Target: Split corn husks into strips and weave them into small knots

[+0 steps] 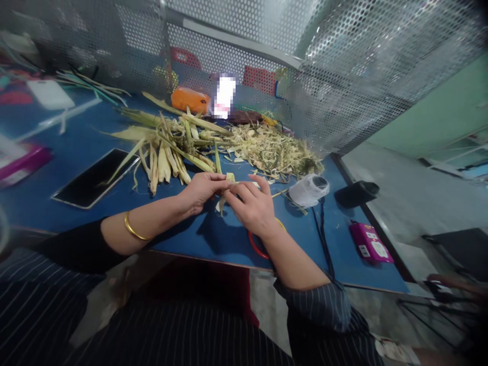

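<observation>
My left hand and my right hand meet over the front of the blue table. Between their fingertips is a pale strip of corn husk, its end sticking up and a loose bit hanging below. The fingers of both hands are pinched together on it. Part of the strip is hidden by the right hand. Just beyond lies a bundle of dry corn husks, with a heap of shredded husk to its right. Under my right wrist is a red ring-shaped thing, partly covered.
To the right stand a white wrapped roll, a black cylinder and a magenta packet, with a black cord nearby. A dark flat tablet-like panel lies left. An orange pouch sits before the perforated metal screen.
</observation>
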### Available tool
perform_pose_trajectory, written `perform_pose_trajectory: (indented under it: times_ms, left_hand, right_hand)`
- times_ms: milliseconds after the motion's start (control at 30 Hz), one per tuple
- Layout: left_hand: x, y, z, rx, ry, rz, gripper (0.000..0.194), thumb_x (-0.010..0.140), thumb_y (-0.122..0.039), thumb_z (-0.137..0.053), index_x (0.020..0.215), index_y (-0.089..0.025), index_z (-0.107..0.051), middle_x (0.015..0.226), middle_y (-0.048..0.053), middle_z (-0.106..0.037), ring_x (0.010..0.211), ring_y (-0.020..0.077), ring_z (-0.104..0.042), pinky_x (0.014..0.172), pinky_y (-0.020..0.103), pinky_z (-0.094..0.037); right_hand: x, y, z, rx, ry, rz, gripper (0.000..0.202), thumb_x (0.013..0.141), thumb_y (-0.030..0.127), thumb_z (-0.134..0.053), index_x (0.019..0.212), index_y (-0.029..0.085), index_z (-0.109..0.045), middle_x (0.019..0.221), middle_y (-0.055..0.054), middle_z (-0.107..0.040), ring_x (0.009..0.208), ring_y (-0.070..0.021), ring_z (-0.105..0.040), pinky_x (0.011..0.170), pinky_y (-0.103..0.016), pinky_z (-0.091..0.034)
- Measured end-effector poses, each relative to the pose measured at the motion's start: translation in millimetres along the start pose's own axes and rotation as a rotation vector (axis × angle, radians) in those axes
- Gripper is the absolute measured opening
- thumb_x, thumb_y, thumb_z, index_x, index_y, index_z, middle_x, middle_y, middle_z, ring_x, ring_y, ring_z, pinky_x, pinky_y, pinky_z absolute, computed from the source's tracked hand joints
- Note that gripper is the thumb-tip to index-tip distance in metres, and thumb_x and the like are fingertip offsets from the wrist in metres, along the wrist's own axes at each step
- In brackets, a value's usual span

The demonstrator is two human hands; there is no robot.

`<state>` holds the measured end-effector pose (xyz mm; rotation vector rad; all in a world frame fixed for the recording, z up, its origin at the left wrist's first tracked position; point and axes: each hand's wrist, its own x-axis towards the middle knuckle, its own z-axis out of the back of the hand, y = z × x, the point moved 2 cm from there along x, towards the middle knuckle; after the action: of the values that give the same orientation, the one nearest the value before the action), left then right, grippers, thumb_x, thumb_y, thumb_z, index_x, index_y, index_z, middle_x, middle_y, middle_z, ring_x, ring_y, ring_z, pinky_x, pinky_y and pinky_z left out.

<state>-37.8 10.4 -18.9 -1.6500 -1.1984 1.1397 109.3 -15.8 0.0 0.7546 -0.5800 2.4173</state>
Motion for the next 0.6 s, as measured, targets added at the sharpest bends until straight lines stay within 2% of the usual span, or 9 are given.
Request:
perform_pose_trajectory:
  times_ms: [167, 333, 500, 600]
  left_hand:
    - [-5.7, -6.0, -4.2, 0.076, -0.008, -0.064, 0.013, 0.063, -0.021, -0.076, 0.071, -0.012, -0.071, 0.059, -0.001, -0.06, 0.051, 0.0058, -0.047, 0.046, 0.02, -0.03]
    - [-6.9, -7.2, -4.1, 0.203, 0.037, -0.095, 0.012, 0.07, -0.025, -0.072, 0.071, -0.013, -0.072, 0.061, 0.001, -0.063, 0.051, 0.0066, -0.05, 0.044, 0.019, -0.029]
    - [-2.9, -1.7, -1.4, 0.244, 0.097, -0.114, 0.015, 0.072, -0.028, -0.072, 0.077, -0.014, -0.074, 0.073, 0.005, -0.069, 0.055, 0.0076, -0.055, 0.049, 0.019, -0.036]
    - [-1.5, 0.1, -1.2, 0.278, 0.103, -0.106, 0.016, 0.074, -0.029, -0.07, 0.077, -0.013, -0.074, 0.069, 0.005, -0.068, 0.054, 0.0077, -0.054, 0.048, 0.019, -0.035]
  right_hand:
    - [-0.2, -9.5, -2.0, 0.245, -0.118, -0.28, 0.006, 0.088, 0.023, -0.056, 0.083, 0.023, -0.06, 0.084, -0.002, -0.066, 0.084, -0.0169, -0.059, 0.092, -0.038, -0.04]
    - [-0.7, -15.2, -0.5, 0.405, -0.169, -0.527, 0.013, 0.085, 0.023, -0.057, 0.073, 0.021, -0.053, 0.08, -0.003, -0.06, 0.082, -0.018, -0.056, 0.08, -0.034, -0.042]
    - [-7.4, -20.7, -11.3, 0.669, -0.078, -0.827, 0.017, 0.082, 0.025, -0.055, 0.067, 0.021, -0.048, 0.069, 0.002, -0.052, 0.068, -0.0139, -0.048, 0.064, -0.027, -0.038]
    - [-13.5, -24.0, -21.7, 0.81, -0.005, -0.971, 0.018, 0.082, 0.031, -0.055, 0.068, 0.021, -0.049, 0.06, 0.004, -0.049, 0.058, -0.0118, -0.043, 0.056, -0.024, -0.034]
